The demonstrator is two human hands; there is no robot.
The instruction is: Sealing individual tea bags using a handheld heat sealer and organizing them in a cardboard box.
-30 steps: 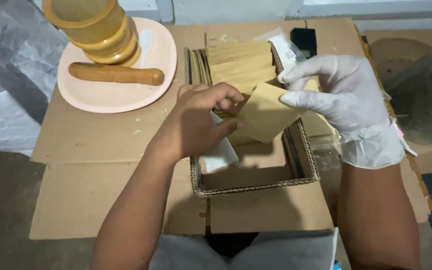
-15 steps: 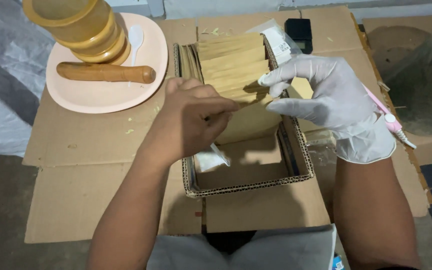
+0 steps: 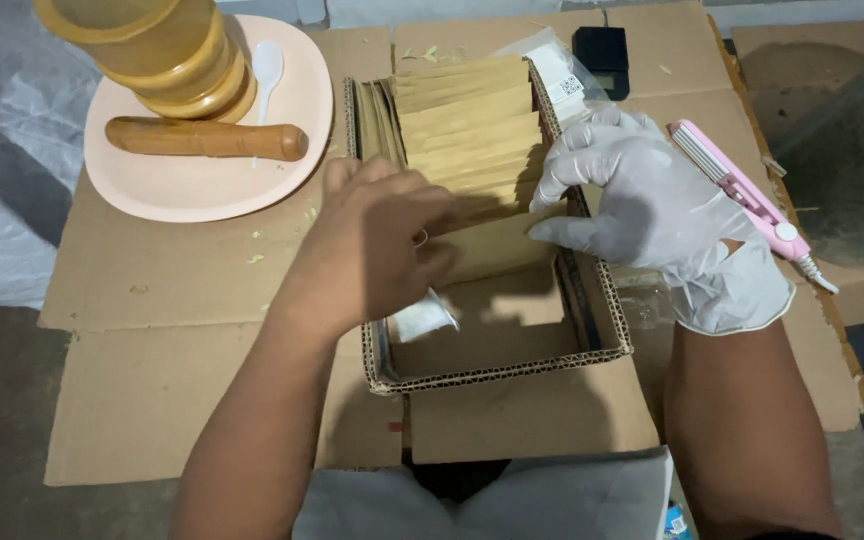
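A floor covered with flattened sheets of brown cardboard (image 3: 182,290) is seen from above, with crumpled clear plastic sheeting (image 3: 2,150) at the far left. An open, shallow cardboard box (image 3: 512,360) is set in the middle of the cardboard, and its far half is filled with a row of tan paper packets (image 3: 467,125) stood on edge, one behind another. The near half of the box is bare except for a small white sachet (image 3: 422,318) lying against its left wall.

The bare left hand (image 3: 367,250) is curled over the nearest packet of the row, its fingers closed on the packet's upper edge. The right hand (image 3: 642,205), in a white glove, is laid against the right end of the same packets, fingers spread and pressed on them; whether anything is actually pinched in its grip cannot be told.

To the left of the box a pale pink plate (image 3: 172,185) is placed, carrying a wooden pestle (image 3: 207,140), a yellow-brown mortar (image 3: 152,50) and a white plastic spoon (image 3: 267,65). A pink handheld sealer (image 3: 737,190) lies just right of the gloved hand, and a small black device (image 3: 600,50) is set beyond the box.
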